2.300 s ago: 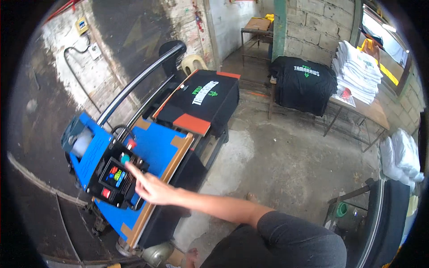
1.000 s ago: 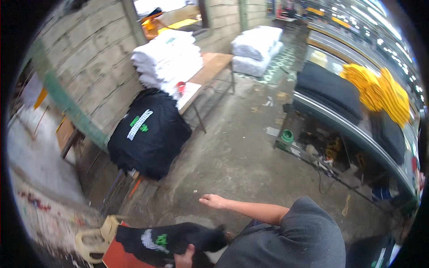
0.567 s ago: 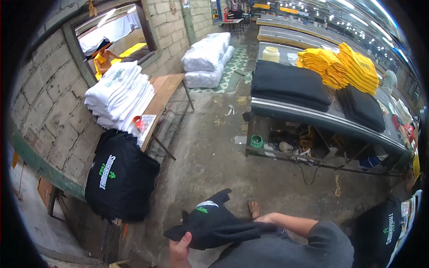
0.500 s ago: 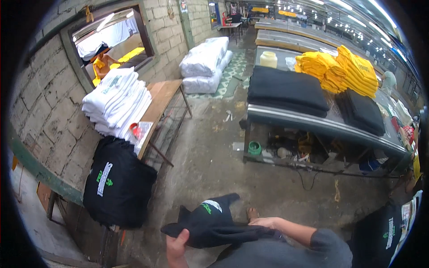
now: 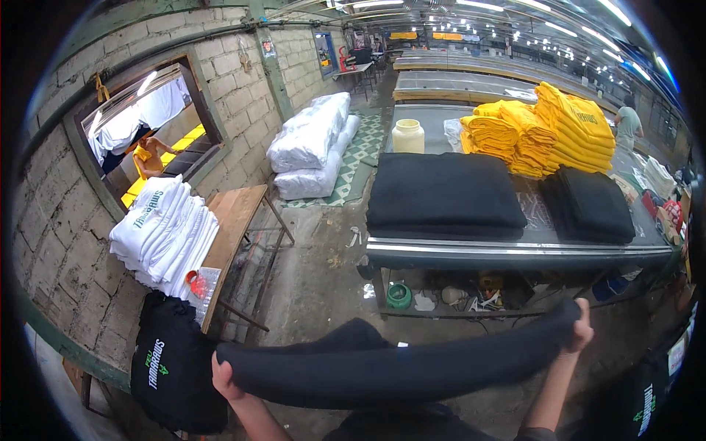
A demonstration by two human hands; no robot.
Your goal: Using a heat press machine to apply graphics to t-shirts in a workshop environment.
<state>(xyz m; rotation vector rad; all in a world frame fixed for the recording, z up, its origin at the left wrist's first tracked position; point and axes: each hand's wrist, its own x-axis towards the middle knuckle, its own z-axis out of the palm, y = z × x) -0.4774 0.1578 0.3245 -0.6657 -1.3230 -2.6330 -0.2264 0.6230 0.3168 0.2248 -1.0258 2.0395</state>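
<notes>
A black shirt [image 5: 397, 371] is stretched sideways in front of me, its upper edge folded over into a long band. My left hand [image 5: 226, 378] grips its left end, thumb on top. At the other end, my right hand [image 5: 581, 331] is closed on the cloth and raised a little higher. A peak of dark cloth rises behind the band. To the left of my left hand, a heap of black printed shirts [image 5: 176, 378] hangs down beside a wooden table. Another black printed garment [image 5: 632, 400] shows at the lower right, partly in shadow.
White folded shirts [image 5: 165, 231] and a red tape roll [image 5: 193, 278] lie on the wooden table [image 5: 239, 209]. Ahead, a long table [image 5: 441, 257] bears black fabric stacks [image 5: 445, 195], yellow shirts [image 5: 577, 136] and a pale jar [image 5: 408, 137]. White bundles [image 5: 312, 140] sit by the wall.
The black shirt was bunched low near my body with its print showing; now it is lifted and spread wide. My right hand has moved up and right, my left hand outward. The view has shifted.
</notes>
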